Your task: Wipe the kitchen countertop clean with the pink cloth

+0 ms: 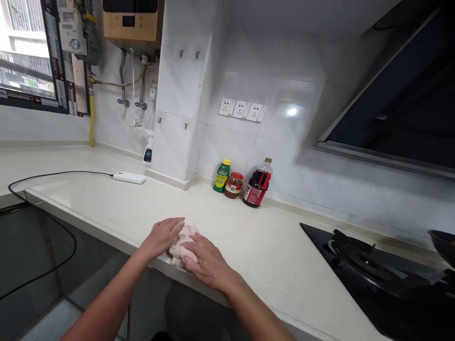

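A crumpled pale pink cloth (184,240) lies on the white countertop (245,246), close to its front edge. My left hand (164,237) rests against the cloth's left side, its fingers stretched out and close together, the thumb hidden. From the right, my right hand (206,261) has its fingers bent over the cloth, gripping part of it. Some of the cloth is hidden beneath both hands.
Against the wall stand a green bottle with yellow cap (222,176), a red-lidded jar (233,185) and a large dark sauce bottle (256,184). A white power strip (130,178), its black cable and a spray bottle (148,149) are left. A black gas stove (362,270) lies right.
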`<state>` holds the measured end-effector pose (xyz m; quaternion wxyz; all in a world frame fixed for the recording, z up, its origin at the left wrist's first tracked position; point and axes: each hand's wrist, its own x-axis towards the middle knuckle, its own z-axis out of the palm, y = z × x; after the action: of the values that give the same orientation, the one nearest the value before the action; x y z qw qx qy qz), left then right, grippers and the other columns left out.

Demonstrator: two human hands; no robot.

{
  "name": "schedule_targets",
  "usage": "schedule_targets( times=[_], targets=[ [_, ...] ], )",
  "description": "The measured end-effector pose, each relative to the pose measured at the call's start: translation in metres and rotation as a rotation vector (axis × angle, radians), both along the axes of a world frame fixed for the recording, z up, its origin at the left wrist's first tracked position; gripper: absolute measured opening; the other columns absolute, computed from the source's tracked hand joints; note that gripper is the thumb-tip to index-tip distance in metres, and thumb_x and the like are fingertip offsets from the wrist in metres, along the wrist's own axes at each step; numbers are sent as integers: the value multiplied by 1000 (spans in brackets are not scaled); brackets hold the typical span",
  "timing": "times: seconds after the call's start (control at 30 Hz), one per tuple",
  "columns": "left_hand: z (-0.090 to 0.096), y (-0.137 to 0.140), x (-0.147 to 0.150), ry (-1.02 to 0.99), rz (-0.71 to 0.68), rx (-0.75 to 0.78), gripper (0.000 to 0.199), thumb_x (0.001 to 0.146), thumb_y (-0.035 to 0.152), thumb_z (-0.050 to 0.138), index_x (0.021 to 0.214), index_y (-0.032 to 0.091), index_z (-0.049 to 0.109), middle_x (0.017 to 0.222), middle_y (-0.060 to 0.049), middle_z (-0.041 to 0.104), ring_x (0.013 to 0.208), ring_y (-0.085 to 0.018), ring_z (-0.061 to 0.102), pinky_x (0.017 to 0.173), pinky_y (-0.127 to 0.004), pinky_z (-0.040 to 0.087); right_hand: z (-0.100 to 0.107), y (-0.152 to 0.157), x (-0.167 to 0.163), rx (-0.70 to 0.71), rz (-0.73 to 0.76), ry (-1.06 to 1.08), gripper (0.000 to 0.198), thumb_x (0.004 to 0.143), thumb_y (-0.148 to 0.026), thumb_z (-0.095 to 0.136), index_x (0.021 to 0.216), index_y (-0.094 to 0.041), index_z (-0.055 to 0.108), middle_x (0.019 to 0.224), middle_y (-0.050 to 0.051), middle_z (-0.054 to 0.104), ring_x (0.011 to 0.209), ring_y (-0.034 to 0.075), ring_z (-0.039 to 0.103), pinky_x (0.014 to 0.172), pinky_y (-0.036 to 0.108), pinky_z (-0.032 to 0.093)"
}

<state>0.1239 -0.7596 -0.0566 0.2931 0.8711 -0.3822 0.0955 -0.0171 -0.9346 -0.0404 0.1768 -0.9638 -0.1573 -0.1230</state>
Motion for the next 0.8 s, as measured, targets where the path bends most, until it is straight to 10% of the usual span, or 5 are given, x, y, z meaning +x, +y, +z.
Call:
schedule_targets(
  times=[0.17,0.47,0.8],
  targets=[
    [4,1,-2,-16,13,36,58,102,58,25,136,29,62,144,-3,62,141,-23,48,116,-42,34,-20,-61,-61,85,-46,-33,50,92,-43,58,138,-25,60,155,6,47,146,22,39,121,41,35],
    [7,-1,-3,-91,28,153,58,99,60,33,135,26,63,145,-7,61,140,-28,49,114,-45,36,-42,-213,-172,-21,-763,-148,51,91,-50,44,125,-18,64,137,14,63,128,31,57,112,48,44],
    [-17,3,20,-270,53,247,59,93,62,46,137,28,64,146,-6,61,140,-31,51,112,-44,42,-42,-244,-206,-209,-922,-104,46,96,-51,42,125,-20,61,127,12,67,114,27,63,98,39,49]
  ],
)
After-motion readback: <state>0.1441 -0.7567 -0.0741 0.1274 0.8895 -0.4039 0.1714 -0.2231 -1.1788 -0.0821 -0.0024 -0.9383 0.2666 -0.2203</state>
